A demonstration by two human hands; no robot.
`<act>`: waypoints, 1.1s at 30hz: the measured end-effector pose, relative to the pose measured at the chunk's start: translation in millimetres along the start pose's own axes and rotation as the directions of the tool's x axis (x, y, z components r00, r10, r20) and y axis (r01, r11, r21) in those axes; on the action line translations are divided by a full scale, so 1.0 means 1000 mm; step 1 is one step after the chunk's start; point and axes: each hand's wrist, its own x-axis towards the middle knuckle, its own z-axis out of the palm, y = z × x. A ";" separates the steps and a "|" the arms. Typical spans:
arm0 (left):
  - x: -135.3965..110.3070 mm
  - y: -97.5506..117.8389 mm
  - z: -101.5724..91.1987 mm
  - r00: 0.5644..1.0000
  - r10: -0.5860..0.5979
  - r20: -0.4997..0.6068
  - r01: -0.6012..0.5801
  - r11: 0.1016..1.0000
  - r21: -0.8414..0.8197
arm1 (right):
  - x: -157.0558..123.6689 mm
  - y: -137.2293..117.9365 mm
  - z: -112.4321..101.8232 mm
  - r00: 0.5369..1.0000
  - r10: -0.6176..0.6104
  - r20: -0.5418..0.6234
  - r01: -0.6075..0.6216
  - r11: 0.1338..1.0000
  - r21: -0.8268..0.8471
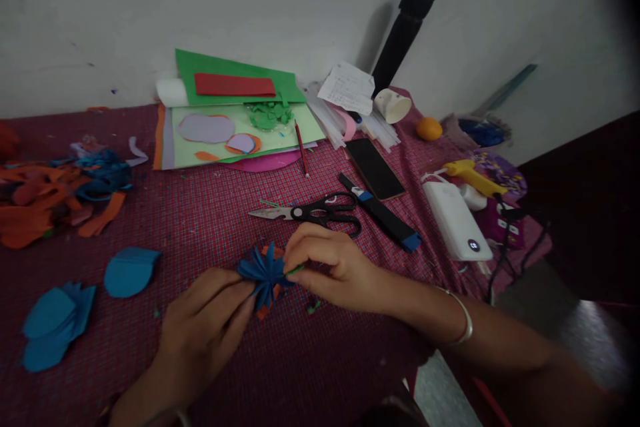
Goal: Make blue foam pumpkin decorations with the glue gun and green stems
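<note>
Blue fringed paper, folded into a small flower (265, 272), sits between both hands in the lower middle of the frame. I see the left hand (205, 320) coming up from the bottom edge, its fingertips closed on the flower's lower left side. The right hand (330, 267) reaches in from the lower right with thumb and forefinger pinched together on the flower's right edge, where a thin green sliver (296, 269) shows. A silver bangle (463, 323) circles that wrist. An orange scrap peeks out under the flower, but I cannot tell whether it is attached.

Just above the right hand lie black-handled scissors (320, 210), blades pointing left. Beside them to the right is a black stick with blue ends (385, 217), then a dark phone (375, 168) lying face up. Further right I make out a white power bank (453, 220) and a yellow glue gun (473, 177).

Everything rests on a red checked cloth (200, 213). At lower left lie blue petal cut-outs (130, 271), well apart from the hands. Orange scraps (40, 203) are heaped at the left edge. Against the wall at upper centre is a stack of coloured sheets (240, 113), with a red pencil (301, 147) lying across its right edge. A paper cup (393, 105) lies tipped over to the right of the stack, with an orange fruit (429, 128) near it.
</note>
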 end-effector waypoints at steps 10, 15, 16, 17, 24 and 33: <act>-0.002 -0.001 0.000 0.999 -0.031 0.019 0.031 1.000 0.007 | 0.001 -0.001 0.001 0.999 0.020 0.027 -0.020 1.000 -0.025; -0.004 0.000 0.001 0.999 -0.041 0.004 0.041 0.999 0.015 | 0.001 -0.002 0.002 0.999 0.022 0.046 -0.018 0.997 -0.078; -0.004 0.000 0.001 0.999 -0.039 0.002 0.039 0.999 0.012 | 0.002 -0.002 0.003 0.998 0.022 0.050 -0.018 0.996 -0.088; -0.004 0.000 0.001 0.999 -0.038 0.002 0.038 0.999 0.010 | 0.002 -0.002 0.003 0.998 0.022 0.057 -0.017 0.995 -0.098; -0.002 -0.002 0.001 0.999 -0.032 0.022 0.032 1.000 0.000 | 0.002 0.002 0.007 0.999 0.026 0.044 -0.023 0.997 -0.077; -0.001 -0.001 -0.001 0.999 -0.049 -0.014 0.049 0.999 -0.008 | 0.010 0.005 0.005 0.954 0.244 -0.174 -0.232 0.969 0.083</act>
